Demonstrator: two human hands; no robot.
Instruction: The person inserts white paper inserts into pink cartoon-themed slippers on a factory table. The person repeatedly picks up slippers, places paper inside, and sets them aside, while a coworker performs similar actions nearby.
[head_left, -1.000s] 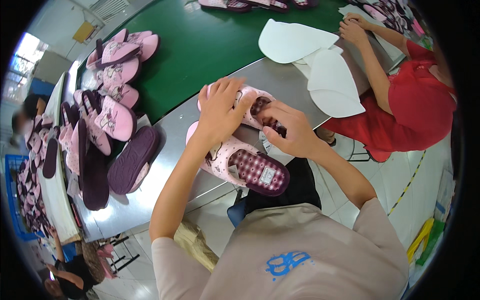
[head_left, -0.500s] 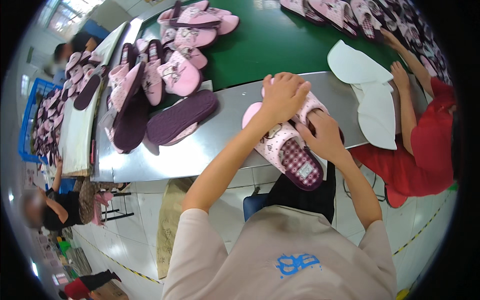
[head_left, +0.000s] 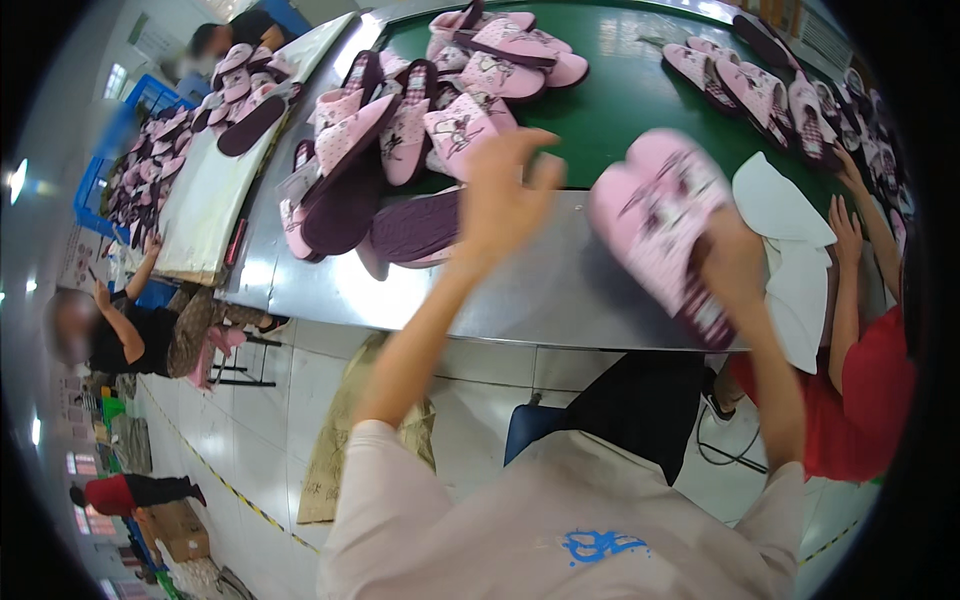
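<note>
Above the metal table (head_left: pixel 560 280), a pair of pink slippers (head_left: pixel 662 195) is in my right hand (head_left: pixel 736 262).
Blur obscures my exact grip at the slipper's opening; my left hand (head_left: pixel 503 205), fingers apart and empty, hides one end of a sole-up slipper (head_left: pixel 415 228); the blue chest print (head_left: pixel 603 545) is creased, unreadable.

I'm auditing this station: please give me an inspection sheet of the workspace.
Surface: shiny metal table edge beside a green top.
Things: pink slippers, blurred, in the right hand.
Clutter: slipper pile at left, white pieces at right.
Hands: left hand open, seemingly empty; right hand gripping.
Cables: thin dark loop near the floor at right; cable or stool part, cannot tell.
Surroundings: co-worker in red at right, more people at left, brown sack on the floor.
</note>
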